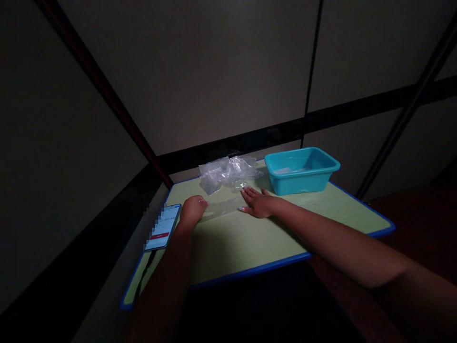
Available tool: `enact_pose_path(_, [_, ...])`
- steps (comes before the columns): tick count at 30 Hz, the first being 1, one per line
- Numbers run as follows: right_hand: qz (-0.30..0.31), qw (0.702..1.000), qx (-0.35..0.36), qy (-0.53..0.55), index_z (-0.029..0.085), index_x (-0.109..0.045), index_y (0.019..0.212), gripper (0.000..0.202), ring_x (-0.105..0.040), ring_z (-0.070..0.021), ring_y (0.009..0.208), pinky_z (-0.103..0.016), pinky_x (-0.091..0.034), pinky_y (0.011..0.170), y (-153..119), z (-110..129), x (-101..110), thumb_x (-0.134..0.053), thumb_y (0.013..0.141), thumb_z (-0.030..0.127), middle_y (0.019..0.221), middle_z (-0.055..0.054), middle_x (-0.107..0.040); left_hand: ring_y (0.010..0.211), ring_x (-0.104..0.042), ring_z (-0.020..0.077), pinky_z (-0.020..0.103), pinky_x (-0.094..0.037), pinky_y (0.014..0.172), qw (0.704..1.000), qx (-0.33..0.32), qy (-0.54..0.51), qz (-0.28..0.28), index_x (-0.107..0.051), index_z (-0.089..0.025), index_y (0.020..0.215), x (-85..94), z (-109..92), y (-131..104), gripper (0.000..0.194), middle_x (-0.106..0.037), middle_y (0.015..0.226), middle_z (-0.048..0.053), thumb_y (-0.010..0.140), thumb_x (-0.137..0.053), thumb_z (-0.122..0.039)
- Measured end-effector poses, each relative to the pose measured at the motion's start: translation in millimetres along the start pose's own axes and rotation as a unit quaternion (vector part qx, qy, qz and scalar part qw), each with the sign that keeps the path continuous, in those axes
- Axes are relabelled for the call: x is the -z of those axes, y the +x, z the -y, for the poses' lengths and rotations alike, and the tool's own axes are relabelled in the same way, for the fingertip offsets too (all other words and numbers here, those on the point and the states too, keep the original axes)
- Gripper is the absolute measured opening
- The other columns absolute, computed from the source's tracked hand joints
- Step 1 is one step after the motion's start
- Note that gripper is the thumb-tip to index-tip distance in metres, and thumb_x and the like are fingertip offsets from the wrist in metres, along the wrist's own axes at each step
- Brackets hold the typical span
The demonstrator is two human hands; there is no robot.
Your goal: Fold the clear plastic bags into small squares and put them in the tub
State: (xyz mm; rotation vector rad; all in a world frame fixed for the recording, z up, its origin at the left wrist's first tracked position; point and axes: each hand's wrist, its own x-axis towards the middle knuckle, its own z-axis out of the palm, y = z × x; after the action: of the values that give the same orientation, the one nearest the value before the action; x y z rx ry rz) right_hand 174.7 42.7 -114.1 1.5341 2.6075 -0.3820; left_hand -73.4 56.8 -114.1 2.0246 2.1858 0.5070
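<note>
A clear plastic bag (223, 207) lies flat on the pale table between my two hands. My left hand (193, 210) is at the bag's left end, with its fingers curled closed on the edge. My right hand (257, 203) rests palm down at the right end, its fingers stretched out and the thumb apart. Beyond the hands, a loose pile of crumpled clear plastic bags (230, 172) lies near the table's back edge.
A turquoise basin (300, 183) with some clear plastic inside stands at the back right of the table (246, 240). At the left edge lies a phone (164, 228) with its screen lit, and a dark strap (145, 271) runs below it. Wall panels rise behind.
</note>
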Motion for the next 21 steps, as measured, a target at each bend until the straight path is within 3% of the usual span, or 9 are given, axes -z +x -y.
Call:
enact_pose_path(2, [0.006,1.0,-0.004,0.007,0.015,-0.001,0.146,0.073,0.004,-0.025,0.138,-0.059,-0.007,0.106,0,1,1,-0.023,0.09,0.056,0.151,-0.01,0.004,0.078,-0.061,0.0195,0.024,-0.038,0.064,1.0,0.019,0.006,-0.021,-0.062,-0.019,0.085,3.5,-1,-3,0.015,-0.067,0.082,0.006,0.077,-0.058,-0.031])
enact_pose_path(5, [0.008,1.0,-0.003,0.012,0.016,-0.001,0.146,0.074,0.005,-0.0251,0.138,-0.06,-0.005,0.105,-1,1,1,-0.023,0.089,0.057,0.151,-0.01,0.005,0.086,-0.06,0.0221,0.028,-0.041,0.071,0.995,0.021,0.031,-0.096,-0.055,-0.018,0.107,11.5,-6,-10,0.031,-0.065,0.091,0.008,0.079,-0.056,-0.032])
enact_pose_path(7, [0.003,1.0,-0.002,0.019,0.016,-0.001,0.146,0.074,0.004,-0.0254,0.138,-0.059,-0.004,0.105,0,2,1,-0.024,0.089,0.057,0.151,-0.011,0.004,0.095,-0.057,0.0245,0.031,-0.042,0.079,0.987,-0.014,0.053,-0.152,-0.053,-0.016,0.112,14.8,-14,-17,0.035,-0.062,0.1,0.011,0.081,-0.054,-0.033])
enact_pose_path(9, [-0.001,1.0,-0.002,0.03,0.016,-0.002,0.146,0.076,0.004,-0.0264,0.138,-0.059,-0.004,0.105,0,1,1,-0.026,0.088,0.059,0.151,-0.011,0.003,0.104,-0.053,0.0254,0.033,-0.04,0.088,0.98,-0.077,0.059,-0.173,-0.053,-0.016,0.112,13.1,-24,-25,0.035,-0.059,0.107,0.012,0.082,-0.051,-0.034])
enact_pose_path(12, [-0.001,0.999,0.001,0.037,0.015,-0.002,0.146,0.082,0.005,-0.0277,0.138,-0.059,-0.004,0.105,1,0,0,-0.028,0.085,0.063,0.151,-0.012,0.003,0.112,-0.05,0.0247,0.033,-0.036,0.098,0.972,-0.208,0.023,-0.105,-0.052,-0.015,0.117,0.3,-45,-40,0.041,-0.056,0.118,0.012,0.083,-0.051,-0.038])
enact_pose_path(15, [0.004,1.0,0.005,0.031,0.014,-0.002,0.146,0.086,0.004,-0.0279,0.138,-0.06,-0.004,0.105,1,-1,0,-0.032,0.083,0.063,0.151,-0.013,0.004,0.129,-0.036,0.0246,0.038,-0.026,0.108,0.942,-0.334,0.0,0.015,-0.038,-0.014,0.134,-16.9,-63,-52,0.056,-0.041,0.139,0.014,0.087,-0.043,-0.044])
enact_pose_path(18, [0.01,1.0,0.01,0.02,0.015,-0.003,0.146,0.086,0.004,-0.0272,0.138,-0.06,-0.004,0.105,0,-1,1,-0.036,0.082,0.062,0.151,-0.012,0.005,0.137,-0.02,0.024,0.042,-0.019,0.111,0.922,-0.369,-0.01,0.116,-0.023,-0.009,0.142,-29.7,-72,-58,0.064,-0.022,0.149,0.016,0.09,-0.031,-0.046])
enact_pose_path(21, [0.017,1.0,0.008,0.011,0.014,-0.002,0.146,0.087,0.004,-0.0269,0.138,-0.06,-0.005,0.105,0,0,2,-0.037,0.081,0.061,0.151,-0.012,0.006,0.139,-0.013,0.0231,0.043,-0.017,0.111,0.922,-0.356,-0.011,0.151,-0.017,-0.009,0.144,-36.1,-72,-59,0.065,-0.014,0.151,0.015,0.092,-0.025,-0.047])
